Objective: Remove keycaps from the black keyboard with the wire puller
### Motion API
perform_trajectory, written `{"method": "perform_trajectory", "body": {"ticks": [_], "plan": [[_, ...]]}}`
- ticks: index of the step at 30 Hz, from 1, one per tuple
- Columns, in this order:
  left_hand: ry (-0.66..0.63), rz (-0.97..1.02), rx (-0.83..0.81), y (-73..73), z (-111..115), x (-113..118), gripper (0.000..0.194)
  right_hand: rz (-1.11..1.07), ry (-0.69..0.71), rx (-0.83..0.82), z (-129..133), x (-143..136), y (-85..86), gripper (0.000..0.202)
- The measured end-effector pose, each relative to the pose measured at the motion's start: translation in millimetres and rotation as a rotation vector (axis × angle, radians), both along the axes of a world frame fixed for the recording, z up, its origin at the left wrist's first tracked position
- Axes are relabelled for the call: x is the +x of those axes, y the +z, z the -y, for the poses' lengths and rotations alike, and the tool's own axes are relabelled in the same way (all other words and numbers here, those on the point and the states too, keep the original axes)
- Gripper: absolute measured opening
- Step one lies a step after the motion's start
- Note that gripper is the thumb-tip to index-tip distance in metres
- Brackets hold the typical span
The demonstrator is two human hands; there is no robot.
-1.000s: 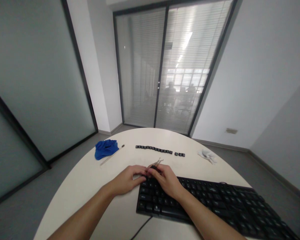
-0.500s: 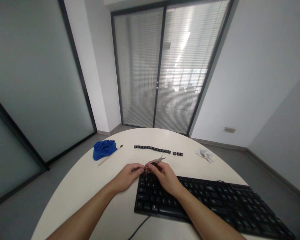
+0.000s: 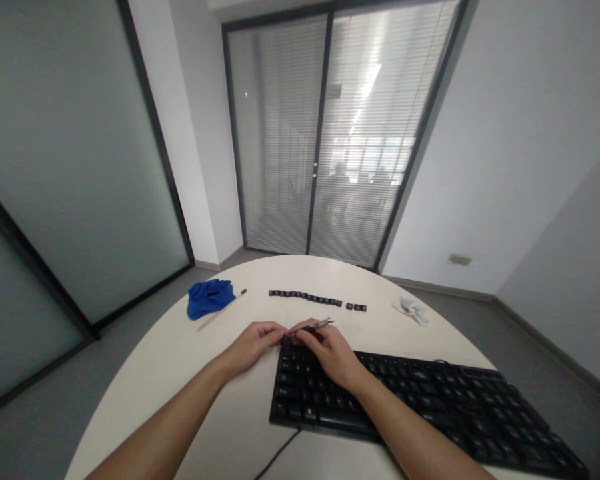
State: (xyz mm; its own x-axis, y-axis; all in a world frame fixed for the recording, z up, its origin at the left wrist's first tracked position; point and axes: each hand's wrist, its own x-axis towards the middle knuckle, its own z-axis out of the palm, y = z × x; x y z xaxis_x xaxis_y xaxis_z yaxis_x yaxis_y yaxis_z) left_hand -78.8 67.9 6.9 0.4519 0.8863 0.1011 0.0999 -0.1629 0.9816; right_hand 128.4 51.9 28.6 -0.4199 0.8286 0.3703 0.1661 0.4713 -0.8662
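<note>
The black keyboard (image 3: 405, 390) lies on the round table, its upper-left corner beneath my fingertips. My right hand (image 3: 330, 350) is closed around a keycap puller (image 3: 323, 323), whose metal prongs stick out past the fingers, pointing away to the right. My left hand (image 3: 253, 348) sits at that same corner with thumb and forefinger pinched together, its tips meeting the right hand's. Whatever lies between the left fingertips is too small to make out. Beyond the hands, a row of loose black keycaps (image 3: 307, 297) runs across the table, with a short group of keycaps (image 3: 356, 307) to its right.
A blue cloth (image 3: 210, 299) lies at the left, with a thin brush (image 3: 223, 312) beside it. A crumpled white cloth (image 3: 410, 310) rests near the right edge. The keyboard's cable (image 3: 277, 455) trails toward me over the pale tabletop (image 3: 180, 380).
My left hand has shifted slightly up and left, its fingers more extended. The puller in my right hand has turned a little, its prongs now lower and farther right.
</note>
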Motion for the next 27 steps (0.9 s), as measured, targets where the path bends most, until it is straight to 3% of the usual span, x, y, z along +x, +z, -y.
{"method": "perform_trajectory", "body": {"ticks": [7,12,18,23,27], "plan": [[-0.023,0.079,0.019,-7.7,5.5,7.2,0.038,-0.004,0.002,-0.027,-1.0,0.5,-0.8,0.028],[0.005,0.054,0.085,-4.0,8.5,10.0,0.039,0.004,0.003,-0.014,-0.6,0.5,0.5,0.028],[0.004,-0.001,0.001,-7.8,0.3,5.0,0.039,0.048,0.005,-0.002,-1.1,0.4,-0.6,0.03],[0.071,0.001,-0.013,-15.6,-8.3,5.5,0.038,0.057,0.021,0.015,1.6,-0.5,1.6,0.028],[0.233,0.042,-0.031,-16.5,-11.4,6.0,0.041,0.05,0.071,0.012,4.6,-2.3,3.0,0.029]]}}
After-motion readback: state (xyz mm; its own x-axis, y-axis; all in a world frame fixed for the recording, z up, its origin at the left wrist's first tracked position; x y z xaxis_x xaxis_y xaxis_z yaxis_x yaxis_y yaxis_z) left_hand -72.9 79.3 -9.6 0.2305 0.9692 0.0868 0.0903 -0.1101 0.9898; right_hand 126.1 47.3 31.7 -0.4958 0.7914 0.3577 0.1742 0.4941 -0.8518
